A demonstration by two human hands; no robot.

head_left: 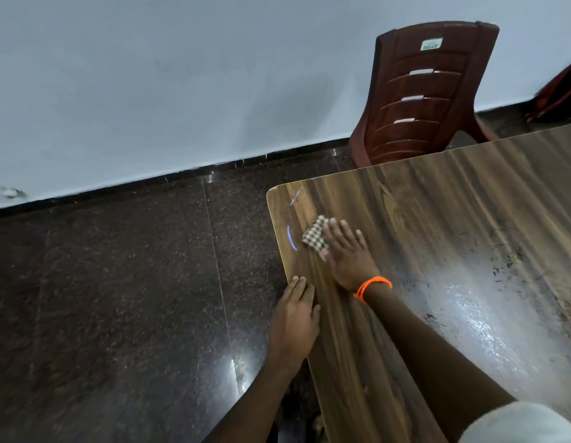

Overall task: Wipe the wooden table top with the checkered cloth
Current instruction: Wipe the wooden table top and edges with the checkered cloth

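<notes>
The wooden table top [437,219] fills the right half of the head view, its rounded near-left corner at the middle. A small brown-and-white checkered cloth [314,234] lies bunched near that corner. My right hand [348,254], with an orange band at the wrist, presses flat on the cloth with straight fingers, covering its right part. My left hand [295,321] rests flat on the table's left edge, fingers straight, holding nothing. Two pale curved marks show on the wood just left of the cloth.
A dark red plastic chair [428,91] stands beyond the table's far edge against the pale wall. Dark speckled floor tiles [117,298] lie to the left. Dark smudges and glare mark the table's right part [501,276]. A reddish object [559,94] sits at far right.
</notes>
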